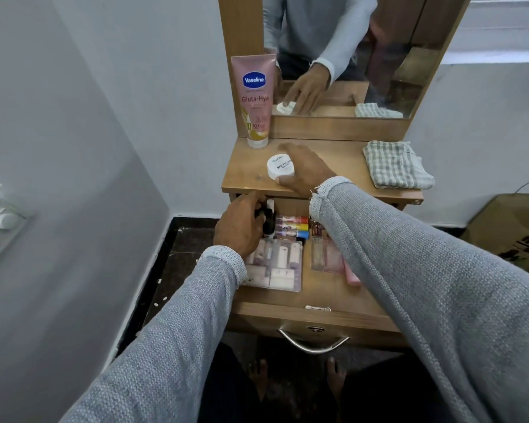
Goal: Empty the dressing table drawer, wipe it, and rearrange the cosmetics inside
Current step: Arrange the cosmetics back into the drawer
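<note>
A wooden counter (248, 175) is set against a white wall. At its front edge the white jar (281, 167) is gripped by the right hand (306, 172). In the open drawer (318, 303), back-left corner, upright dark bottles (55, 218) are clasped by the nearer left hand (239, 227).

On the tabletop (251, 175) stand one pink lotion tube (254, 99), one white nail-polish-remover jar (280, 167) and one folded checked cloth (397, 164), each also seen once in the single mirror (348, 56) behind. The one open drawer (318, 303) contains three capped sticks (290, 227) lying side by side (red, yellow and blue caps), one clear case (277, 265) of pale tubes whose number cannot be told, and at least two clear pinkish bottles (326, 254). Two hands are in view, the left hand (239, 228) and the right hand (306, 169), plus one cardboard box (513, 227) on the floor.
</note>
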{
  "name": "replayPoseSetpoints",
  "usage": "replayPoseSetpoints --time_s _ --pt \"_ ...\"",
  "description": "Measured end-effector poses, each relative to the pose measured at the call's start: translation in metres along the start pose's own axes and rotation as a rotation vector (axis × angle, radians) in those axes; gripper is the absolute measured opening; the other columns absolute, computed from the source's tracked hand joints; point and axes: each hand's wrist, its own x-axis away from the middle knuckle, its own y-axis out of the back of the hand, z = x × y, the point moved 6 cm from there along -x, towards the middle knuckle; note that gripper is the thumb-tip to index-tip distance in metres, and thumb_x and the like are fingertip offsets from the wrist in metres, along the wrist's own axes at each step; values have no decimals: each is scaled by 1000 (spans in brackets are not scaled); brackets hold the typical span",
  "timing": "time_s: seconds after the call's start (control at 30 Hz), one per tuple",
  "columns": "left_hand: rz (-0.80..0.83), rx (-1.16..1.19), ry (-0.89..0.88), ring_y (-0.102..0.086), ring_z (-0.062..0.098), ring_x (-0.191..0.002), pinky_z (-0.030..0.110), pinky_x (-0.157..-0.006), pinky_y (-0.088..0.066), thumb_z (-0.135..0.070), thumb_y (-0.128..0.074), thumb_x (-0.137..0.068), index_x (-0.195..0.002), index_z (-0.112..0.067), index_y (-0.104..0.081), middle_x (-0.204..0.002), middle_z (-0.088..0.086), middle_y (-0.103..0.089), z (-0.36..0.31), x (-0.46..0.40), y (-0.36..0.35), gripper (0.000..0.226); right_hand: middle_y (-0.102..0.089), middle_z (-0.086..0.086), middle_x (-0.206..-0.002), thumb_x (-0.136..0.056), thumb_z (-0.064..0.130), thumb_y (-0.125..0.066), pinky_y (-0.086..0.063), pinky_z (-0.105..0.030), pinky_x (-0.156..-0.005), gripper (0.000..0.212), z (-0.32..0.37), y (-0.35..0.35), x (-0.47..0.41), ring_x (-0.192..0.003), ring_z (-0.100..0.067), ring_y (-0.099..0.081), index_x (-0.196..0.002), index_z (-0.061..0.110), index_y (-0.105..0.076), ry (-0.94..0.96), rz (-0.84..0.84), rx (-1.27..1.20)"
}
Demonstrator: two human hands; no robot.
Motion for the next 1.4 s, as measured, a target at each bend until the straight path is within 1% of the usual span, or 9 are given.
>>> replayPoseSetpoints --time_s 0.13,0.23,0.43,0.57,0.67,0.73,0.93,1.1,1.4 --pt "-8 30 20 -61 22 -103 45 -87 -52 -6 -59 -87 -117 -19 -58 -114 2 -64 4 3 3 33 -48 -9 -130 -77 35 -76 -38 -27 -91 68 5 10 22 -117 -24 -49 -135 17 -45 -18 -139 -122" --pt "-12 19 32 -61 24 -107 46 -90 -52 -2 -54 -89 -122 -18 -58 -119 4 -64 4 7 5 37 -49 -11 -122 -73 43 -78 -44 -34 -95 74 11 6 58 -111 -25 -49 -133 14 -47 18 -197 -112" --pt "-14 32 73 -61 21 -107 45 -91 -52 6 -50 -87 -123 -18 -58 -119 2 -64 6 21 2 45 -45 -6 -121 -73 50 -76 -43 -30 -96 80 5 -30 117 -110 -19 -46 -138 14 -45 45 -47 30" --pt "-10 61 78 -60 15 -105 42 -93 -52 8 -49 -86 -122 -19 -58 -117 -1 -63 11 29 1 46 -42 -6 -125 -71 53 -77 -44 -33 -97 85 -2 -68 125 -114 -21 -46 -137 12 -42 -16 101 84" --pt "-30 57 82 -60 14 -105 42 -92 -52 8 -49 -86 -121 -19 -59 -117 0 -64 16 31 4 46 -41 -8 -130 -68 49 -81 -46 -42 -97 87 -2 -89 119 -117 -25 -46 -136 12 -40 -68 158 74" --pt "-44 49 80 -61 14 -103 41 -90 -54 5 -54 -86 -120 -20 -60 -115 -1 -65 20 33 7 42 -41 -8 -131 -67 46 -83 -47 -43 -96 87 2 -100 114 -119 -27 -46 -136 14 -41 -71 185 73" --pt "-39 10 63 -64 16 -102 39 -87 -56 -9 -68 -85 -122 -19 -59 -116 1 -66 30 34 7 40 -42 -9 -135 -68 44 -82 -45 -42 -93 83 15 -114 100 -121 -29 -47 -135 16 -42 -63 167 49" --pt "-33 13 76 -62 20 -107 39 -91 -54 -8 -63 -88 -125 -15 -58 -120 4 -65 28 34 9 39 -41 -9 -134 -69 50 -80 -48 -47 -94 82 17 -118 98 -120 -30 -47 -133 18 -42 -91 150 54" --pt "-34 2 85 -62 20 -106 40 -90 -55 -8 -62 -90 -125 -17 -57 -118 4 -64 27 37 7 36 -39 -9 -138 -68 56 -78 -47 -43 -96 89 20 -118 104 -123 -30 -48 -137 18 -38 -122 151 38"
